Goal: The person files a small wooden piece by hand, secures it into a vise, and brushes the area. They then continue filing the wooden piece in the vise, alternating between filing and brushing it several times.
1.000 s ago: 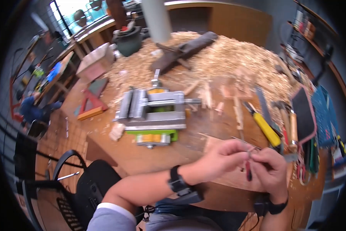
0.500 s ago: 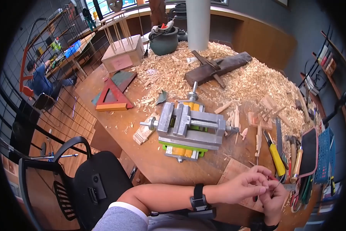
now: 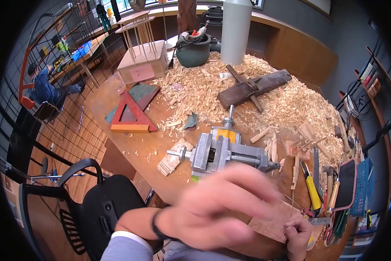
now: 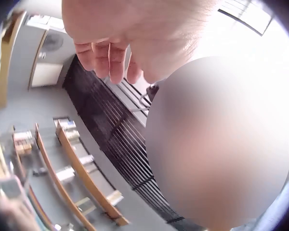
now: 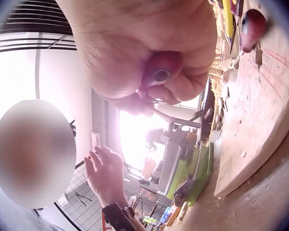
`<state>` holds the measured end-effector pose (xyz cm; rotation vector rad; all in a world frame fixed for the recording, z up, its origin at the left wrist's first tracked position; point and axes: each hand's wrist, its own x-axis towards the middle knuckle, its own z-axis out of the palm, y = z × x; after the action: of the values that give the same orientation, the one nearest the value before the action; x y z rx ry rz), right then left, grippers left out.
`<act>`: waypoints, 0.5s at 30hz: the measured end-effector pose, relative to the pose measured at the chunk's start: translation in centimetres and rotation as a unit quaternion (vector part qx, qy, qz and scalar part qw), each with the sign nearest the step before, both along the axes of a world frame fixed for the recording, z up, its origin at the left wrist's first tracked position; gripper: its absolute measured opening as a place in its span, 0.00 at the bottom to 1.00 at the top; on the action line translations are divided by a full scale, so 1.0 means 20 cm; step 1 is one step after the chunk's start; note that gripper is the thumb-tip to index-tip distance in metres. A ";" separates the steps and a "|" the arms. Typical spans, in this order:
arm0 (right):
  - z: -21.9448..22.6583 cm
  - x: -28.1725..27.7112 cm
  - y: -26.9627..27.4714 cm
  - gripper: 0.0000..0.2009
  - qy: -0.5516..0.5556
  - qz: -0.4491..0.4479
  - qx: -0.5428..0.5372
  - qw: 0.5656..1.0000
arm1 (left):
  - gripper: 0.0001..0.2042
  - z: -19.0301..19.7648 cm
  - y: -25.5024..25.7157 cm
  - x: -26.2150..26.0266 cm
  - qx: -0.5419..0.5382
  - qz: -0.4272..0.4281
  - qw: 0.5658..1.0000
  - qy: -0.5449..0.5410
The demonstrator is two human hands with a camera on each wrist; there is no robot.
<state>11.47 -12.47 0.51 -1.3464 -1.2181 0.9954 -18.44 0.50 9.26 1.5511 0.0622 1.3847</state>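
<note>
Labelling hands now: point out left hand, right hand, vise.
left hand (image 3: pixel 217 209), head view, back of the blurred raised hand
right hand (image 3: pixel 297 232), head view, knuckles
vise (image 3: pixel 223 153), head view, top of the metal body

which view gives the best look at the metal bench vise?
Head view: the grey metal bench vise sits whole on the wooden workbench, its screw and handle visible, only its near edge hidden by the blurred left hand. Right wrist view catches it sideways in the backlit distance, dim. Left wrist view shows none of it.
</note>
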 end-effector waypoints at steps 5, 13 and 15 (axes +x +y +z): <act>0.01 -0.04 0.09 0.10 0.016 0.008 0.018 1.000 | 0.21 -0.11 0.17 -0.44 -0.028 0.259 0.934 0.245; -0.01 -0.09 0.11 0.10 0.014 0.009 -0.004 1.000 | 0.40 -0.14 0.26 -0.48 0.154 0.256 0.797 0.525; -0.01 -0.10 0.11 0.09 0.014 0.007 0.000 1.000 | 0.38 -0.13 0.26 -0.48 0.171 0.259 0.796 0.520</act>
<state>9.46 -10.36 0.25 -1.3212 -1.2086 1.0203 -27.96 5.79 6.67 2.5849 1.0213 0.7491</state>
